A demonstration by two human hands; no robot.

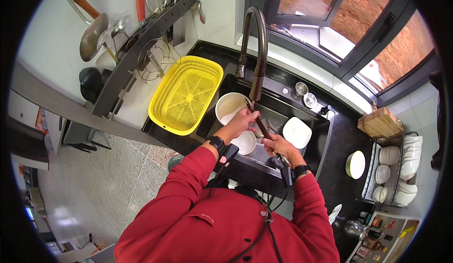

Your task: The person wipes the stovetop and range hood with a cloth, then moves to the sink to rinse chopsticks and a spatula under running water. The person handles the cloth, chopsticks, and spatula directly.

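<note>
Over the black sink [270, 156], my left hand [245, 119] has its fingers closed near the upper part of a bundle of dark chopsticks [261, 124], under the tap's spout [257, 86]. My right hand [279, 146] grips the lower end of the same bundle. A thin stream of water seems to fall on the upper ends. A deep white bowl [226, 103] with a white piece inside lies at the sink's left. Below it sits a small white bowl [245, 142]. A white square dish [297, 132] is at the right of the sink.
A yellow plastic basket [189, 96] stands left of the sink. At the right are a bowl [355, 164], a dish rack [370, 171] with bowls and a wooden block [378, 122]. A wall rack [148, 25] holds knives and utensils. Cables hang before my chest.
</note>
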